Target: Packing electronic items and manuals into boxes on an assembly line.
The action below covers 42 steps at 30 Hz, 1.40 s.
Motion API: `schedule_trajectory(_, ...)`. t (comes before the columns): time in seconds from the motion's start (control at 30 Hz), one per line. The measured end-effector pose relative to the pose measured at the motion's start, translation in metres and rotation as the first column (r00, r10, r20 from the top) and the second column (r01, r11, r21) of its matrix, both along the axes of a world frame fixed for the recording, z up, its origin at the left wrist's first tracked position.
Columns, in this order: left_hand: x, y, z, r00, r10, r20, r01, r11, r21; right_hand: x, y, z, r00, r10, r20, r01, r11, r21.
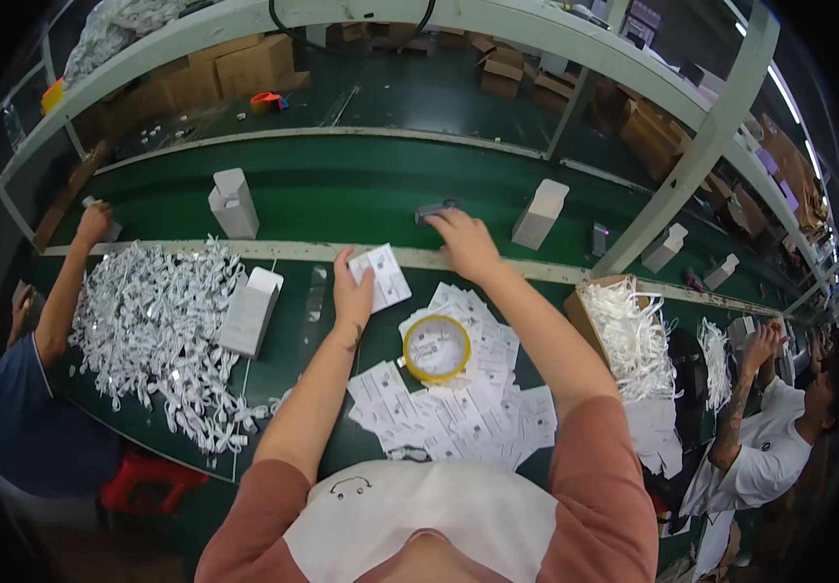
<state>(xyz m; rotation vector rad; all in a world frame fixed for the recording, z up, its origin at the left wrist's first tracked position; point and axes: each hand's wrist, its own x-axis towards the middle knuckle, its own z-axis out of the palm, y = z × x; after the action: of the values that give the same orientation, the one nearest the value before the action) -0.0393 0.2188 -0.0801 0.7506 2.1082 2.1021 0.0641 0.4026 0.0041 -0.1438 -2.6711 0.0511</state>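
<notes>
My left hand grips a white printed leaflet over the near rail of the green belt. Reaching farther out, my right hand has its fingers on a small dark grey device on the belt; the fingertips partly cover it. Between my forearms lies a spread pile of similar printed leaflets. A yellow-edged tape roll rests flat on top of them. An open white box stands on the belt to the left, and another white box stands to the right.
A large heap of white cables covers the table at left, with a white box at its edge. At right a carton holds white strips. Co-workers sit on both sides. A metal frame post rises at right.
</notes>
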Motion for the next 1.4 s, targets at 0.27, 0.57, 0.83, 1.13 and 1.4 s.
schedule_trajectory(0.27, -0.007, 0.001, -0.005, 0.965, -0.199, 0.173, 0.170, 0.971, 0.166, -0.095, 0.057, -0.062, 0.974, -0.189, 0.125, 0.162, 0.968, 0.194)
schedule_trajectory(0.57, 0.003, 0.003, 0.002, 0.993, 0.008, -0.116, -0.007, 1.000, 0.008, 0.026, 0.060, 0.011, 0.905, -0.405, -0.129, 0.347, 0.879, -0.328)
schedule_trajectory(0.83, 0.024, 0.000, 0.020, 0.708, -0.007, -0.706, -0.182, 0.965, -0.191, 0.046, 0.008, 0.017, 0.993, 0.109, -0.034, -0.111, 0.991, -0.078)
schedule_trajectory(1.13, 0.021, -0.002, 0.027, 0.910, -0.132, -0.393, 0.092, 0.989, -0.120, 0.053, -0.085, 0.047, 0.867, 0.494, 0.068, -0.430, 0.809, -0.400)
schedule_trajectory(1.4, 0.023, -0.007, 0.040, 0.913, -0.385, -0.131, 0.369, 0.920, -0.134, 0.030, -0.072, 0.042, 0.793, 0.291, -0.536, -0.590, 0.588, -0.554)
